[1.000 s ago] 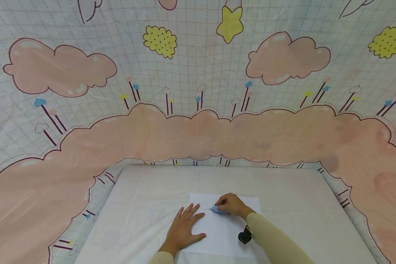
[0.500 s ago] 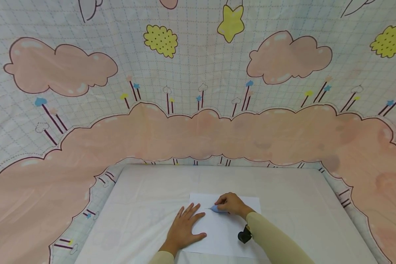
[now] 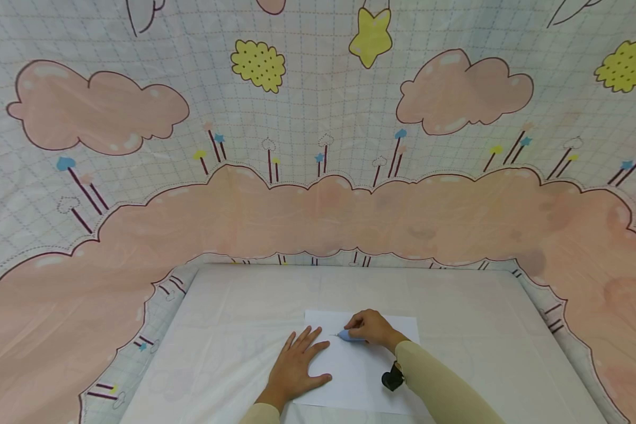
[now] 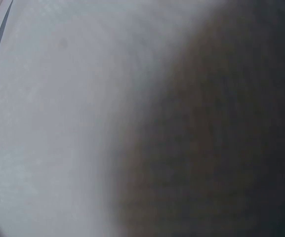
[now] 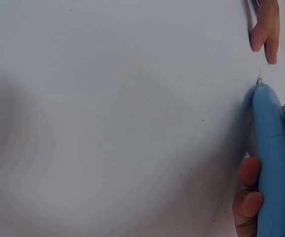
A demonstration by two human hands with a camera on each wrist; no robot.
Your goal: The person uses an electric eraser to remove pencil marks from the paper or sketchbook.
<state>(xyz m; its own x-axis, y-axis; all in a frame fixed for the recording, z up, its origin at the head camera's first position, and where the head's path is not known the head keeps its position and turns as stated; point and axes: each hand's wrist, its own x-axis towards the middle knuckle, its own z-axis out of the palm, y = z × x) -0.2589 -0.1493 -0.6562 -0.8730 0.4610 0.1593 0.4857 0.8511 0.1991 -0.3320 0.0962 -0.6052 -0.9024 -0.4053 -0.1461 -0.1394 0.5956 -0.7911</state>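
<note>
A sheet of white paper lies on the covered table. My left hand rests on its left side with fingers spread. My right hand grips a thick light-blue electric eraser, its narrow tip touching the paper near the upper middle. From the tip a short thin pencil line runs left toward my left fingers. In the right wrist view, small dark crumbs dot the paper beside the gripping fingers. A blurred dark shape fills much of the left wrist view, which hides my left hand's contact.
A white cloth covers the table. Behind and around it hangs a printed curtain with clouds and stars. A black device is strapped at my right wrist, just over the paper.
</note>
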